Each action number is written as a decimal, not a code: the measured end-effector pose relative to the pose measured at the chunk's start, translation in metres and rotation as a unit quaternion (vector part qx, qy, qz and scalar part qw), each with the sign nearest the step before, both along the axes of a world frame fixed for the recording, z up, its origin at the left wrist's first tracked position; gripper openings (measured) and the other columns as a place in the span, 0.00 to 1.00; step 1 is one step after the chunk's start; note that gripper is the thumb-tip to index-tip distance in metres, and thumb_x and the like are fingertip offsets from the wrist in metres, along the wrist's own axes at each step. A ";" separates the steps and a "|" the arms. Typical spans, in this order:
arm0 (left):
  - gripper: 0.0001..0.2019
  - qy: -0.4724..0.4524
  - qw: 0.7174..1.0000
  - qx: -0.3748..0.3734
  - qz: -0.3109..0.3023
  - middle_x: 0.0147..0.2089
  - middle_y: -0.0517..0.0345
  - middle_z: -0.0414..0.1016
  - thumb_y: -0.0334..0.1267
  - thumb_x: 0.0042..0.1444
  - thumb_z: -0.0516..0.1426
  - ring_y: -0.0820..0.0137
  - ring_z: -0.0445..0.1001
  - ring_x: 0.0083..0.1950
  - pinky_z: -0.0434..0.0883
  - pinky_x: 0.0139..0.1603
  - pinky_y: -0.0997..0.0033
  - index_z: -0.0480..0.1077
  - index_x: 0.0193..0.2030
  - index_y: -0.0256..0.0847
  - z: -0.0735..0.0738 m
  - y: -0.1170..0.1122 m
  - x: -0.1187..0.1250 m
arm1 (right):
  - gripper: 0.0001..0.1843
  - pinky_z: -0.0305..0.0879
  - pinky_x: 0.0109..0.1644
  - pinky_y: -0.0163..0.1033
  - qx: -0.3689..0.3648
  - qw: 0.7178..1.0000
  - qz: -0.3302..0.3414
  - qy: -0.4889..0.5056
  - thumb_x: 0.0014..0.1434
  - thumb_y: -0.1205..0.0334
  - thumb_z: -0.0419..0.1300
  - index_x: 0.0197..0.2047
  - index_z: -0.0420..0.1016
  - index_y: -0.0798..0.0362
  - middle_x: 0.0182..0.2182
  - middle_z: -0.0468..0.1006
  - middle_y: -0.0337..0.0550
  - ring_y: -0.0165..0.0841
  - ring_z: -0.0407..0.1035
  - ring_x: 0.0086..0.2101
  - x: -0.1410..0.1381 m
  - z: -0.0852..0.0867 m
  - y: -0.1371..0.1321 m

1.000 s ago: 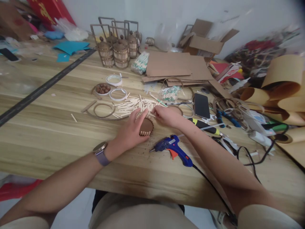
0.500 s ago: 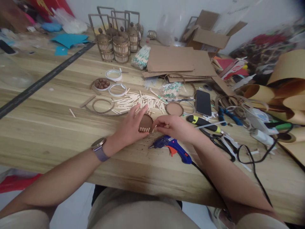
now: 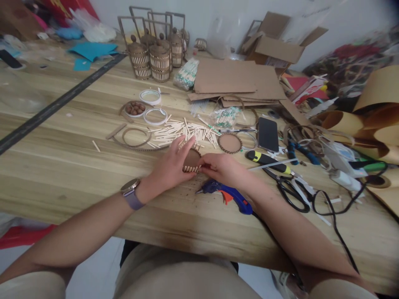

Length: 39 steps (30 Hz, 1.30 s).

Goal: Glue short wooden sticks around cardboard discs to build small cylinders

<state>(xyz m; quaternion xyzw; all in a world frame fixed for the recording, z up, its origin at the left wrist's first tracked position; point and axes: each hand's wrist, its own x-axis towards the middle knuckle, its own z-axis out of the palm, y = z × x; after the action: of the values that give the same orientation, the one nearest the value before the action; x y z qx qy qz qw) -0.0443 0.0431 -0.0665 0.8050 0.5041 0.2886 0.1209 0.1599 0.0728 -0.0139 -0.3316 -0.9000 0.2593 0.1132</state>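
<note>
A round brown cardboard disc [image 3: 192,158] with a ridged rim stands under my hands, a row of short pale sticks [image 3: 190,169] upright along its near edge. My left hand [image 3: 174,164] grips the disc from the left, thumb in front and fingers over the far side. Thumb and forefinger of my right hand [image 3: 216,166] are pinched at the right end of the row, on a small stick mostly hidden by the fingers. Just beyond lies a loose pile of matching sticks [image 3: 174,132]. A blue glue gun [image 3: 229,195] rests below my right hand.
A second rimmed disc [image 3: 230,143], a phone [image 3: 268,134], a utility knife [image 3: 268,161] and black scissors [image 3: 293,193] lie to the right. Behind are cardboard sheets [image 3: 226,76] and several stick-sided lidded baskets [image 3: 160,62]. A cup of brown beads [image 3: 135,109] sits left of tape rings [image 3: 155,116].
My right hand has moved slightly left, bringing its pinched stick against the end of the row on the disc. My left hand keeps its hold. The view has shifted slightly.
</note>
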 end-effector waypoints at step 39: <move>0.50 -0.003 1.000 -0.014 -0.024 0.71 0.38 0.51 0.41 0.47 0.71 0.44 0.55 0.72 0.62 0.68 0.40 0.47 0.72 0.48 0.000 0.003 -0.004 | 0.09 0.62 0.37 0.35 0.023 1.000 0.003 -0.017 0.60 0.69 0.60 0.45 0.76 0.56 0.34 0.78 0.44 0.33 0.70 0.33 0.003 0.009 -0.002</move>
<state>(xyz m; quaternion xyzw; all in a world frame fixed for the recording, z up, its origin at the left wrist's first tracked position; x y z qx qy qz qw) -0.0484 0.0462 -0.0662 0.8144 0.4881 0.2807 0.1401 0.1625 0.0708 -0.0050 -0.3302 -0.9087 0.2330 0.1050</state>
